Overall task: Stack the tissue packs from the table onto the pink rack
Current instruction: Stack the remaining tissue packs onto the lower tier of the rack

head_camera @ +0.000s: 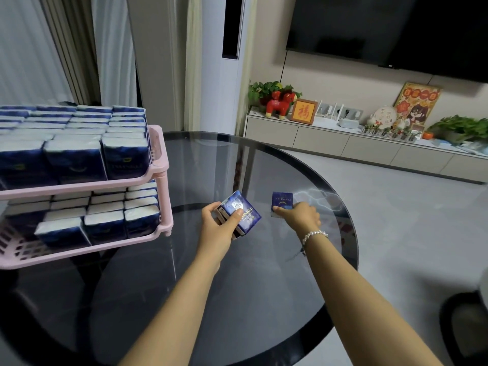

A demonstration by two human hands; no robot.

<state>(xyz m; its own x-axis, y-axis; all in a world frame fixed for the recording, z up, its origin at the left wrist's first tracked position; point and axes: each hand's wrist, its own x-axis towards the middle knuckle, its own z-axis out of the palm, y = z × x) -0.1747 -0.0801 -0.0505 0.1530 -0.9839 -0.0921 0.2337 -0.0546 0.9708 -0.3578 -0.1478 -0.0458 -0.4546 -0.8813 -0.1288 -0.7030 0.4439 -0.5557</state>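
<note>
A round dark glass table (pixel 264 299) fills the view, and every place below is given from it. Beyond its far edge stands a low white cabinet (pixel 369 146) against the wall, carrying a red toy horse (pixel 280 104), a framed character (pixel 303 111), potted plants (pixel 459 126) and small ornaments; a dark television (pixel 396 30) hangs above it. A tall white column unit (pixel 227 64) stands past the table's far left rim, with curtains (pixel 52 48) further left. Nothing lies between the hands and the rack.

On the table's left side sits the pink rack (pixel 161 159), two tiers high. Its upper tier is packed with blue tissue packs in rows, standing on edge and rising above the rim. Its lower tier is also filled with packs, with bare slotted floor showing at the near left corner.

Near the table's middle, the left hand (pixel 215 225) grips a small stack of tissue packs (pixel 240 211), thumb on top and fingers curled beneath, lifted off the glass. Towards the table's far right edge, the right hand (pixel 301 216), a bead bracelet (pixel 314 236) on its wrist, pinches the near edge of a single tissue pack (pixel 282 200) that lies flat on the glass.
</note>
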